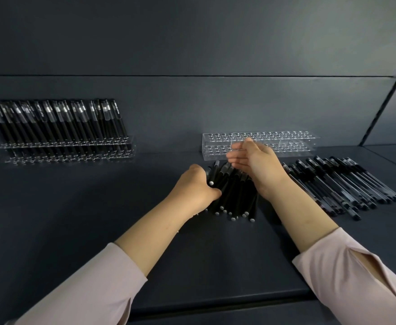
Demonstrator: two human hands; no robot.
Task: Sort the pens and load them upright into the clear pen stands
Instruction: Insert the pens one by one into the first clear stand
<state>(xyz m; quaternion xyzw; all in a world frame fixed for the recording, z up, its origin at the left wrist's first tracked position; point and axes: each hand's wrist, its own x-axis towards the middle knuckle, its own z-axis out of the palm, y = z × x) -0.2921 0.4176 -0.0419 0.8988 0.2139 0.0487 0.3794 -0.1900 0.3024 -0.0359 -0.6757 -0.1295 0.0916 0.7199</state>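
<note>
Left hand (pixel 195 186) clenched around slim matte-black pens (pixel 232 195), right hand (pixel 254 165) loosely spread above, grip empty.

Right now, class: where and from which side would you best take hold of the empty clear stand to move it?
Probably grip the empty clear stand by its two short end walls, one hand coming in from each side. It is long and narrow, and its top is a plate of holes offering no hold. The loose pens lie in front of it, so reach over them.
</note>
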